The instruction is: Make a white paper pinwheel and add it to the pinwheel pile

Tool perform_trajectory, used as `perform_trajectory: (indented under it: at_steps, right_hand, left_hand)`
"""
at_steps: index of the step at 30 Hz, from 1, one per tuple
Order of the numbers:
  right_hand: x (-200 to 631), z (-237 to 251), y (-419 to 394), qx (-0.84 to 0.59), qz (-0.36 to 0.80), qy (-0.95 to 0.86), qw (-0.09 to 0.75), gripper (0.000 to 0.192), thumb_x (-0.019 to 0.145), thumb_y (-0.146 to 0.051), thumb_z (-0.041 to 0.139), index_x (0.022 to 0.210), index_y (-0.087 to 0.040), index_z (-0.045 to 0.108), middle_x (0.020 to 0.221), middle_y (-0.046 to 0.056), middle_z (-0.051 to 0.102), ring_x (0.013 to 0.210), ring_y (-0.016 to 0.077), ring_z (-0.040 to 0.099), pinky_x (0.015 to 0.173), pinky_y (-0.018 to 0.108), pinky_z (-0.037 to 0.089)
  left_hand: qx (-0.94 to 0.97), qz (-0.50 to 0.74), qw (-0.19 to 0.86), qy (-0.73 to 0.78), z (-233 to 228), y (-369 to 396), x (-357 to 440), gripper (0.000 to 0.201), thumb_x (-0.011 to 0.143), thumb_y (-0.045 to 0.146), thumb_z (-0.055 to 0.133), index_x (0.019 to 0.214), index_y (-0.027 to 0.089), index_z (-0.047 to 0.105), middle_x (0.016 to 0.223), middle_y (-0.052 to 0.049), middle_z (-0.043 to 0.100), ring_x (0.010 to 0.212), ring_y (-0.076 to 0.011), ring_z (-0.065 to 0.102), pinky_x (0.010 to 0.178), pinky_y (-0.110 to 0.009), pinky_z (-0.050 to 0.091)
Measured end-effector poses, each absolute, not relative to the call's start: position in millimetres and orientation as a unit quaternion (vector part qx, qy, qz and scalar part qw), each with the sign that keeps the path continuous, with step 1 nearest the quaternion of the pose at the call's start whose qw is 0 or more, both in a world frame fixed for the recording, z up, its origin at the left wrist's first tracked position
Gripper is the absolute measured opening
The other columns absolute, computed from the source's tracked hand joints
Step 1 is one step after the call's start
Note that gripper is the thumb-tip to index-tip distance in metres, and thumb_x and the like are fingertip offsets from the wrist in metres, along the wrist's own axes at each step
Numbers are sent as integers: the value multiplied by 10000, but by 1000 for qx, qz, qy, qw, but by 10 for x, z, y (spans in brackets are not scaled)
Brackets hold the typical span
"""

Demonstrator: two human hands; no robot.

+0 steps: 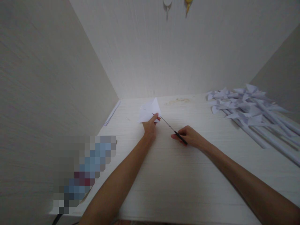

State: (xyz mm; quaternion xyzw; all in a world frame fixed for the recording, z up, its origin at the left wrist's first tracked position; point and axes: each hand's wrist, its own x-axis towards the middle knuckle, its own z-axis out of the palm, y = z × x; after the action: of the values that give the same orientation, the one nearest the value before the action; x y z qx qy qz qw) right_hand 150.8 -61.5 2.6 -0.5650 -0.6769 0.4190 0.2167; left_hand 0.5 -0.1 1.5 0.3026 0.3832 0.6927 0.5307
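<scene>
Folded white paper piece [150, 112]: thin sheet stock, judged very light, limp away from its creases, easily crumpled or torn; best pinched at a folded edge where the layers stiffen it. Location: far middle of the white desk [178, 181], near the back wall. Left hand [150, 126] closed on its lower edge, thumb on top, the paper fanning out toward 12 o'clock from the grip. Scissors [174, 130]: slim, dark-handled, rigid, judged light; right hand [189, 137] wrapped around the handles, blades running toward 10 o'clock, tip meeting the paper just beside the left thumb; whether the blades are parted cannot be told. At 2 o'clock of the hands, well apart: heap of paper pinwheels on rolled paper sticks [253, 114].
</scene>
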Motion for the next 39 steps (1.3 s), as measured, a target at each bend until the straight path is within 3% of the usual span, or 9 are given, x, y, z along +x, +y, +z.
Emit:
perform_trajectory:
  at_steps: [39]
  right_hand:
    - [1507, -1, -617, -563, 423, -672, 229, 489, 643, -572, 542, 398, -174, 394, 364, -22, 402, 362, 73, 341, 397, 231, 242]
  left_hand:
    - [299, 701, 532, 368, 8, 14, 1, 136, 528, 153, 652, 567, 154, 521, 497, 52, 529, 476, -69, 488, 526, -215, 376]
